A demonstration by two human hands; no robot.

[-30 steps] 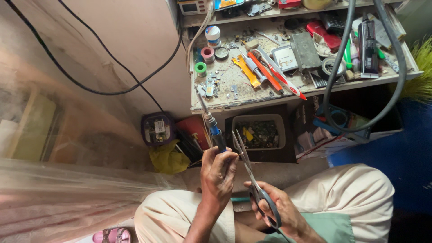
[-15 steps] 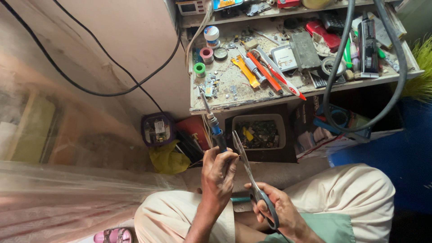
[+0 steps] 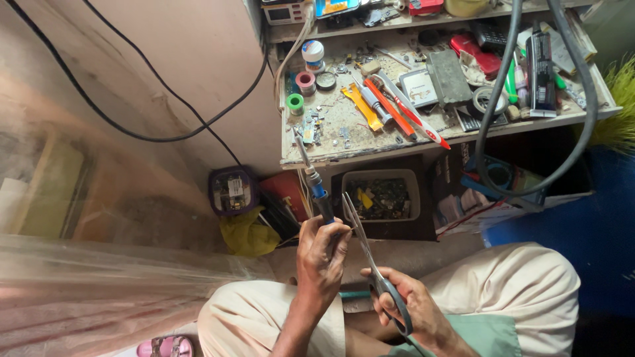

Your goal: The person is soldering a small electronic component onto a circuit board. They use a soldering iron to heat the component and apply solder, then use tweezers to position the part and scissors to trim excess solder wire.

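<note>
Left hand point(image 3: 324, 254) is wrapped tight round the dark handle of a soldering iron point(image 3: 312, 178), tip aimed up toward 11 o'clock, reaching the edge of the workbench point(image 3: 410, 142). Right hand point(image 3: 403, 304), at 4 o'clock from the left, has fingers thru the grey handles of scissors point(image 3: 362, 244); blades nearly together, pointing to 11 o'clock, just beside the iron's handle. On the bench at 12: solder spools point(image 3: 305, 82), orange pliers point(image 3: 390, 109). Below it, a tray of parts point(image 3: 383, 195). Black hose point(image 3: 582, 132) loops at 2 o'clock.
</note>
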